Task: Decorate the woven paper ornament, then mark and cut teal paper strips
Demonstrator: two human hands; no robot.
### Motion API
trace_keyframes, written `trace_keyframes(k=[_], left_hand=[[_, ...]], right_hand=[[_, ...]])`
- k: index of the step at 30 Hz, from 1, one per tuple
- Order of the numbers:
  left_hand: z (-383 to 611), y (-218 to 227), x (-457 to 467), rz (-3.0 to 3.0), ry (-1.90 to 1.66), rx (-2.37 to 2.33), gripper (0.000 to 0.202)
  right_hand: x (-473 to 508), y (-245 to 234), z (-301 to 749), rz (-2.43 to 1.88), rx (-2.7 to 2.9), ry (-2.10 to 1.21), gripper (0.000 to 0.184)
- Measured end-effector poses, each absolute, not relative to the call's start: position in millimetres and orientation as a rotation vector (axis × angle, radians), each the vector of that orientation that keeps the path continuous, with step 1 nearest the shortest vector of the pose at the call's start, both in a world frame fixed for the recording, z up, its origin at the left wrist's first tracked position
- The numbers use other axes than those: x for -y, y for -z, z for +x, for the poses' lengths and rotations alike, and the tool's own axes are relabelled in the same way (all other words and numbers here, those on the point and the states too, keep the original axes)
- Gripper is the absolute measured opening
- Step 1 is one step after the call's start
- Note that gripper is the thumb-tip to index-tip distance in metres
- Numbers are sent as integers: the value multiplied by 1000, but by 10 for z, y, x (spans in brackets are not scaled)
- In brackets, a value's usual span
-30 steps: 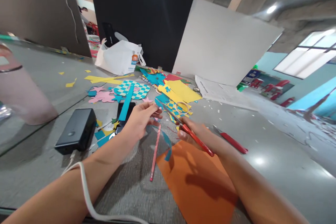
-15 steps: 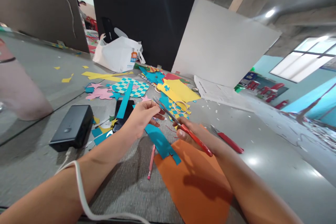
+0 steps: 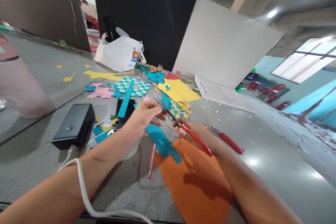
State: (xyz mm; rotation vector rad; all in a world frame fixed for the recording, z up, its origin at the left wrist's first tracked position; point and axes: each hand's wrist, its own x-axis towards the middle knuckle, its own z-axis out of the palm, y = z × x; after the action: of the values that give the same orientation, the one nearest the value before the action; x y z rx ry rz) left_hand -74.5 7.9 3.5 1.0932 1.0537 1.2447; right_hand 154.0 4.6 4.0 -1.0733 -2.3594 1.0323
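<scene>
My right hand (image 3: 193,131) is wrapped round the red-handled scissors (image 3: 197,139), whose blades point up and to the left. Close to the blade tips, my left hand (image 3: 147,114) is pinched; whatever is between its fingertips is too small to make out. Below the hands, a blue paper strip (image 3: 160,140) with a small notch lies partly over an orange paper sheet (image 3: 202,185). A pink pencil (image 3: 151,162) rests beside the sheet's left edge. To the right of my right hand lies a red-handled craft knife (image 3: 231,142).
Beyond my hands are a blue-and-yellow checkered paper piece (image 3: 131,86), yellow paper (image 3: 181,90), a roll of tape (image 3: 181,106) and a white bag (image 3: 115,54). At left stand a black box (image 3: 75,124) and a pink bottle (image 3: 22,80). A white cable (image 3: 84,190) crosses my left forearm.
The whole view has shifted very slightly. Both hands and the scissors keep nearly the same pose.
</scene>
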Motion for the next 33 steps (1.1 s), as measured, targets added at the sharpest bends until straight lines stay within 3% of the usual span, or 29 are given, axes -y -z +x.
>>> trace_keyframes(k=[33], left_hand=[[-746,-28,-95,1081,-1244,-1063,18]], right_hand=[[-39,-5,1528,-1110,2338,-997,66]])
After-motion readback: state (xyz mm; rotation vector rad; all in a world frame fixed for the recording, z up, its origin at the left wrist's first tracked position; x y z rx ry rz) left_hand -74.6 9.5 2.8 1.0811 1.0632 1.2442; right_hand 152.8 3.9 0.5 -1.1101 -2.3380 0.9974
